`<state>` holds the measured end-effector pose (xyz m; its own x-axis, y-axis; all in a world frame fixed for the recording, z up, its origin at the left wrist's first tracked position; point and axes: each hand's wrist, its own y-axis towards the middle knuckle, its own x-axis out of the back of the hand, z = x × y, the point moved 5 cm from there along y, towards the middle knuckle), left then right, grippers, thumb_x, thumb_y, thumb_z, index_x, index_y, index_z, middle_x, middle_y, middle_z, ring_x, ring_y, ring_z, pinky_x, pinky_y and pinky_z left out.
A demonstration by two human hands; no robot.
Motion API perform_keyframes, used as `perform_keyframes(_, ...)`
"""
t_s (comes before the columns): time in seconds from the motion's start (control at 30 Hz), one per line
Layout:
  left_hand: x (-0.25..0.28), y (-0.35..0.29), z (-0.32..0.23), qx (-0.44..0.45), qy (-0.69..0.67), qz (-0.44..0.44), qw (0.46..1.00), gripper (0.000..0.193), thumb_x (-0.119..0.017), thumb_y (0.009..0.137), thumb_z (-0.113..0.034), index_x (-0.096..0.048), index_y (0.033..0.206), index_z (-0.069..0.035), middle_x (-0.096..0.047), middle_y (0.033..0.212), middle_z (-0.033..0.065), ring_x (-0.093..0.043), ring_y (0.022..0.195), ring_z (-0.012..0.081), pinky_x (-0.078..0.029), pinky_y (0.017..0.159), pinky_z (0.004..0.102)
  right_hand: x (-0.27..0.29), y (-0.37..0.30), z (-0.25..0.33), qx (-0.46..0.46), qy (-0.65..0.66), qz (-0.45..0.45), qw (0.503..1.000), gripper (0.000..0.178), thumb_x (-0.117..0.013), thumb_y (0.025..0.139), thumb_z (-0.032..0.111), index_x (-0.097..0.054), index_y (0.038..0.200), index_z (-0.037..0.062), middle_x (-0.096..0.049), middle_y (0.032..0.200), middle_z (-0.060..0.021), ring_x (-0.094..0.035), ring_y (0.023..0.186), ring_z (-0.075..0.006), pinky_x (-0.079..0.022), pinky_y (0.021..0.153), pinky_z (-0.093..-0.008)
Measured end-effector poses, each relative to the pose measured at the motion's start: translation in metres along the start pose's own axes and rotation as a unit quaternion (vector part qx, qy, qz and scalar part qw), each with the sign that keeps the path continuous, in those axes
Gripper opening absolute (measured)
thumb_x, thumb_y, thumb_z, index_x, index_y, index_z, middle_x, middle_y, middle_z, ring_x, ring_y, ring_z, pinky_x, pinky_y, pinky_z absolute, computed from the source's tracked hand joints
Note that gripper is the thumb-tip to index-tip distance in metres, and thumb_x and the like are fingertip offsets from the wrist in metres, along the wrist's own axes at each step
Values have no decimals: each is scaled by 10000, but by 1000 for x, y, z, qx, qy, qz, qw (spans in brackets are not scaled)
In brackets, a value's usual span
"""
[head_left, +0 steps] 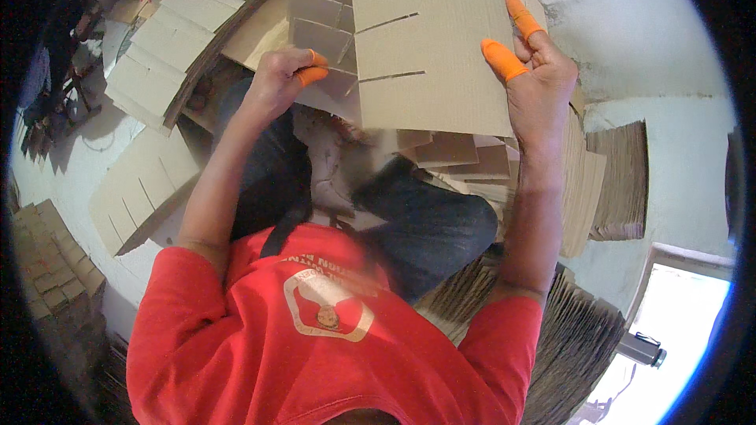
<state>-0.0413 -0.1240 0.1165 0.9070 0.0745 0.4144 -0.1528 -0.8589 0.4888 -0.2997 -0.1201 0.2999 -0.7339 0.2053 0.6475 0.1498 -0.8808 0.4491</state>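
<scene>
A brown slotted cardboard sheet [441,39] stands tilted in front of me, three slots running in from its left edge. My right hand [543,71] grips its right edge between thumb and fingers, with orange finger covers on the tips. Smaller cardboard divider strips [319,12] sit at the sheet's left edge, crossing it near the slots. My left hand [283,83], also in orange finger covers, is closed in a pinch at the left end of the lowest strip. How deep the strips sit in the slots is hidden by the sheet.
Slotted cardboard sheets [161,51] are stacked at the upper left, with another slotted stack [146,189] below. Cardboard piles [618,181] stand to the right, near the wall. More cardboard [575,338] lies beside my right arm. Bundled pieces [59,260] sit far left.
</scene>
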Motion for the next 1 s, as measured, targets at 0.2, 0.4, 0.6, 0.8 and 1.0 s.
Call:
perform_keyframes(0.2,2,2,1,2,31,5,999,131,-729,756,-70,-661,846,-5,-617,753,174,-616,739,327,-476,658,386,4,15,-4,-14,6,16,1000,578,-744,747,0,-578,1300,14,-664,920,-23,-554,793,-61,-462,716,-212)
perform_keyframes(0.4,1,3,3,7,30,10,999,123,-730,753,-74,-662,835,-12,-601,727,169,-599,715,334,-463,641,397,-1,17,1,-8,79,-1,997,548,-734,757,-8,-584,1284,-6,-547,763,23,-459,681,-73,-424,653,-197)
perform_keyframes(0.6,-1,3,-1,4,18,3,1000,111,-727,756,-67,-665,826,-7,-594,702,166,-592,698,317,-457,622,388,-4,12,2,26,-23,7,999,573,-758,743,44,-586,1289,18,-497,724,13,-428,664,-89,-410,612,-230)
perform_keyframes(0.8,-4,3,0,-11,13,-5,1000,118,-729,758,-63,-676,847,-5,-609,716,160,-596,690,313,-466,625,379,-19,8,-5,11,-59,22,998,567,-768,727,66,-604,1268,22,-405,678,-36,-399,624,-116,-379,563,-266)
perform_keyframes(1.0,-4,2,-2,9,-11,0,1000,115,-727,757,-60,-676,847,-8,-616,735,159,-610,716,310,-472,638,380,-27,17,7,66,-72,39,994,575,-764,702,64,-606,1253,9,-393,646,-63,-401,599,-133,-380,555,-281)
